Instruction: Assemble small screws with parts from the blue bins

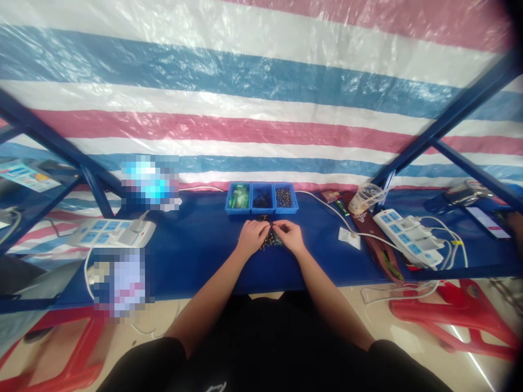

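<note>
My left hand (pixel 252 237) and my right hand (pixel 291 236) meet over a small heap of dark and brass-coloured pieces (pixel 267 242) on the blue tabletop (pixel 196 245). Thumb and fingers are pinched together on both hands, and whatever sits between the fingertips is too small to make out. Just beyond the hands stand three joined blue bins (pixel 262 211). The left bin contains green-and-clear plastic packets (pixel 239 197), the middle one dark pieces (pixel 262 197), and the right one many small metallic parts (pixel 284 198).
A power strip (pixel 112 231) lies at left beside blurred-out items. To the right are a plastic cup (pixel 362 198), a brown strap (pixel 371 231), a small white packet (pixel 349 238), another power strip (pixel 408 239) with cables, and a phone (pixel 487 222). Blue frame bars slope on both sides.
</note>
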The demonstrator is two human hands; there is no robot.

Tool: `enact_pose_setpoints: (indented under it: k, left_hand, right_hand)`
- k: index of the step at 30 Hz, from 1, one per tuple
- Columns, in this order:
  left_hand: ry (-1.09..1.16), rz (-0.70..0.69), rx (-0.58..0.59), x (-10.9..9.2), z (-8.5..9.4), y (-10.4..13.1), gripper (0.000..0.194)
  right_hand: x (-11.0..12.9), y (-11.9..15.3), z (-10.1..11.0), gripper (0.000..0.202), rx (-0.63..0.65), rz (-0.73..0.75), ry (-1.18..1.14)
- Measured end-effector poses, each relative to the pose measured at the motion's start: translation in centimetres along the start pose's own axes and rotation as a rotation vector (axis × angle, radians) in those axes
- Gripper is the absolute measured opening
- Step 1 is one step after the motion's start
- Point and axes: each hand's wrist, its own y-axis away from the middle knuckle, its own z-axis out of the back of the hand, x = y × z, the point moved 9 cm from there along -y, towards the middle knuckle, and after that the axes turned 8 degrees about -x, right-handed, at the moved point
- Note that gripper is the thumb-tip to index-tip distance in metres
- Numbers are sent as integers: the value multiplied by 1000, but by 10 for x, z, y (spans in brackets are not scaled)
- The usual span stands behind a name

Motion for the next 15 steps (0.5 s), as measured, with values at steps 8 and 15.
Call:
enact_pose_setpoints:
  k: [8,15]
  left_hand:
    - [0,-3,-2,0,1,-1,27]
    - [-5,0,23,-2,1,-1,27]
  right_hand:
    - [3,1,0,29,1,-10,30]
    - [3,1,0,27,5,-8,14]
